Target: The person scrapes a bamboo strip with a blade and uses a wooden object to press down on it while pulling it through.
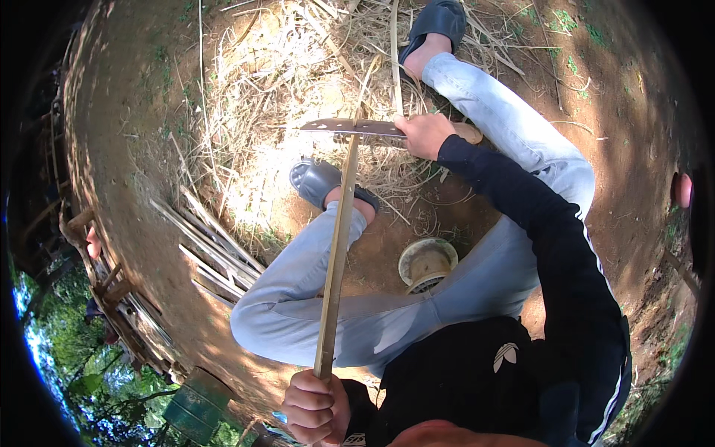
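My left hand [314,410] is wrapped round the near end of a long, flat bamboo strip [337,276], low in the view beside my black sleeve. The strip runs up and away over my bent left leg. Farther out, my right hand [426,136] grips a large knife [328,126] where the blade meets its wooden handle [468,133]. The blade is dark, with several pale spots, and lies crosswise over the strip. Beyond the blade a thinner part of the strip [367,82] continues. Whether the edge has entered the bamboo I cannot tell.
Pale shavings [268,89] cover the ground ahead, around my dark sandals [316,179]. Several bamboo strips [216,249] lie by my left knee. A round, worn container [427,261] stands between my legs. Wooden poles [112,290] line the left side.
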Motion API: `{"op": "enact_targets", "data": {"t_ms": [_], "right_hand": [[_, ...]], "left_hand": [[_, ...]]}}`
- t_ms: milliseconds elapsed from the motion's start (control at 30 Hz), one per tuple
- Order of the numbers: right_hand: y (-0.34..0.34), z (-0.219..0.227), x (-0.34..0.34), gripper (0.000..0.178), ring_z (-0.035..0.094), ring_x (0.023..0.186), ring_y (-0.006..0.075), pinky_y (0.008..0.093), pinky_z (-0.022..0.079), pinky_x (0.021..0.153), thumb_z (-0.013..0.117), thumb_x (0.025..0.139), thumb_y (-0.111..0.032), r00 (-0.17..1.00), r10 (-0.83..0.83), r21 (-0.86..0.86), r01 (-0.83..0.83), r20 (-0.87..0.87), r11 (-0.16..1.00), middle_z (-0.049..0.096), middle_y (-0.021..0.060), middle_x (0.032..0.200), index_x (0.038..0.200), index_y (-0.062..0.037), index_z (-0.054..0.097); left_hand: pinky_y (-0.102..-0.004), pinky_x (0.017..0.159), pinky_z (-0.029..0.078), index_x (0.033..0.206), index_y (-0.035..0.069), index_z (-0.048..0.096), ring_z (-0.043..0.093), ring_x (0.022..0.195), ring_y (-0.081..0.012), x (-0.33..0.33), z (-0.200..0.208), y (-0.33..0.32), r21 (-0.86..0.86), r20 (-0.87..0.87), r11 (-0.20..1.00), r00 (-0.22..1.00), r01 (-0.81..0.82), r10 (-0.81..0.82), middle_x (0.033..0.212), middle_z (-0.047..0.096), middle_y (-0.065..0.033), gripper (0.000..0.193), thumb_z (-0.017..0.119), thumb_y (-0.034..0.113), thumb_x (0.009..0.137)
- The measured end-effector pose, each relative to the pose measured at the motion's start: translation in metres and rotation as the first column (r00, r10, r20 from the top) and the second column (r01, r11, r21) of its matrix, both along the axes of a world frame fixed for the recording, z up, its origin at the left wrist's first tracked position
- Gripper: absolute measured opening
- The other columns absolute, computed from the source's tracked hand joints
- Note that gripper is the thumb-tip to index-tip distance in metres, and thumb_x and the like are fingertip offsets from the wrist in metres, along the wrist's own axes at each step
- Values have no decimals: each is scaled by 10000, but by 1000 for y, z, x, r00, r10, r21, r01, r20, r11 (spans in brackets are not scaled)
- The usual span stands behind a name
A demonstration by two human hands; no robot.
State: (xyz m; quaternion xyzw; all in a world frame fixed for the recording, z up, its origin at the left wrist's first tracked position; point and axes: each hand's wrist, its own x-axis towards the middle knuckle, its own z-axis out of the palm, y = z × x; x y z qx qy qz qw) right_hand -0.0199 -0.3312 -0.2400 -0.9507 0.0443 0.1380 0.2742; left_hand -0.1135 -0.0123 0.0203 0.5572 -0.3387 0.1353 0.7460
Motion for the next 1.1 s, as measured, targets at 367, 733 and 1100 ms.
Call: {"op": "enact_targets", "data": {"t_ms": [367,733,1100], "right_hand": [[-17,-52,0,290,685,786,363,486,536,663,538,850,-175,967,-169,-211,127,-190,969,691,168,847,1131,-108,569],[50,-6,-11,198,647,728,384,500,507,647,563,853,-202,996,-6,-9,7,87,1000,644,172,760,989,-75,494],[18,-93,-40,497,580,1085,421,472,453,942,617,864,-346,889,-319,-89,308,-328,947,621,291,1098,1193,20,546]], "left_hand": [[-233,460,271,563,181,379,294,390,-65,3,-1,-3,9,4,999,999,39,-39,435,266,76,356,622,192,823],[-257,441,335,545,132,415,327,372,-94,13,-15,9,-128,1,992,1000,-19,19,428,323,50,356,648,220,799],[-329,605,356,777,103,424,353,526,-116,60,-10,94,-363,-344,819,881,-445,326,602,362,4,262,489,325,899]]}}
